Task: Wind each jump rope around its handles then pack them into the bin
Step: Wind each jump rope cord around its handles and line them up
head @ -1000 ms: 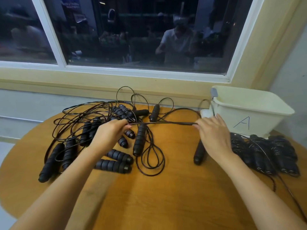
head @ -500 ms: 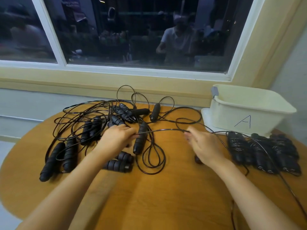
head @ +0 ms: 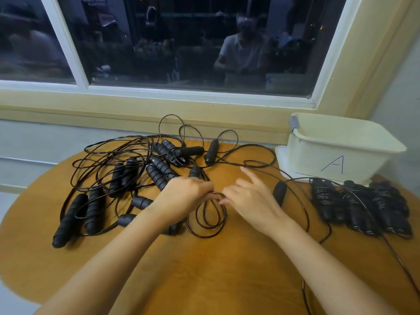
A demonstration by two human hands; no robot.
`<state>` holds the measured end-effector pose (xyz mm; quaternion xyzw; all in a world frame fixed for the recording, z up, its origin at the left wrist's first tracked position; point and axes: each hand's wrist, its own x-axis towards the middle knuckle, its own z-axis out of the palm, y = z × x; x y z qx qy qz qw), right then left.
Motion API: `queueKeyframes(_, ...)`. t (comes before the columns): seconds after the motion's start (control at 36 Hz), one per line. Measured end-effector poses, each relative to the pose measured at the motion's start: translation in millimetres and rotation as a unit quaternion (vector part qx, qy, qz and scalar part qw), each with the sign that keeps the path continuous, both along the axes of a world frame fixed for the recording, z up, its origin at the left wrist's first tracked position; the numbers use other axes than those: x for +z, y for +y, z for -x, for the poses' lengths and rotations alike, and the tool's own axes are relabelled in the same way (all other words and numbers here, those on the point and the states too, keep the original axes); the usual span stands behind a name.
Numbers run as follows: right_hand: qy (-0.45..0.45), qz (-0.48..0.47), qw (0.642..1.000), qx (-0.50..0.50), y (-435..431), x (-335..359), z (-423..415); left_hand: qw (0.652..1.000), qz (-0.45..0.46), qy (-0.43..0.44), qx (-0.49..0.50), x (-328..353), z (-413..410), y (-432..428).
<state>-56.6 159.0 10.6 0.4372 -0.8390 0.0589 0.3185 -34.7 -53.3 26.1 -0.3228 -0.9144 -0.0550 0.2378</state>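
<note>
A tangle of black jump ropes [head: 127, 173] with ribbed handles covers the left half of the round wooden table [head: 204, 269]. My left hand [head: 184, 196] pinches a thin black cord [head: 211, 214] at the table's middle. My right hand [head: 252, 198] sits right beside it, thumb and a finger at the same cord, the other fingers spread. A loose black handle [head: 279, 193] lies just right of my right hand. Three wound rope bundles [head: 359, 208] lie at the right. The cream bin [head: 336, 151] marked "A" stands at the back right.
The bin rests on a white lid [head: 280, 155] by the window sill [head: 136, 110]. A cord trails off the table's front right edge [head: 400, 264]. Bare wood lies in front of my arms.
My right hand has slid left along the cord, from near the bin to beside my left hand. The stretched cord has gone slack into loops on the table.
</note>
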Motion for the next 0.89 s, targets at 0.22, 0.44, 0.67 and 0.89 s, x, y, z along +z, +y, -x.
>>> queueKeyframes(0.22, 0.004, 0.11, 0.988, -0.108, 39.1, 11.9, 8.6, 0.996, -0.018, -0.023, 0.09, 5.1, 23.2, -50.6)
queueKeyframes(0.44, -0.033, 0.169, 0.956, -0.236, 57.9, 27.6, 11.7, 0.982, -0.041, 0.066, 0.17, 38.5, 46.0, -50.4)
queueKeyframes(0.67, -0.202, 0.033, 0.925, -0.32, 60.6, 8.2, 12.8, 0.91, -0.24, -0.221, 0.255, -8.1, 42.1, -35.9)
queueKeyframes(0.89, -0.213, 0.073, 0.909, -0.351, 52.2, -1.9, 14.4, 0.892, -0.085, -0.195, 0.399, -49.6, 17.0, -11.4)
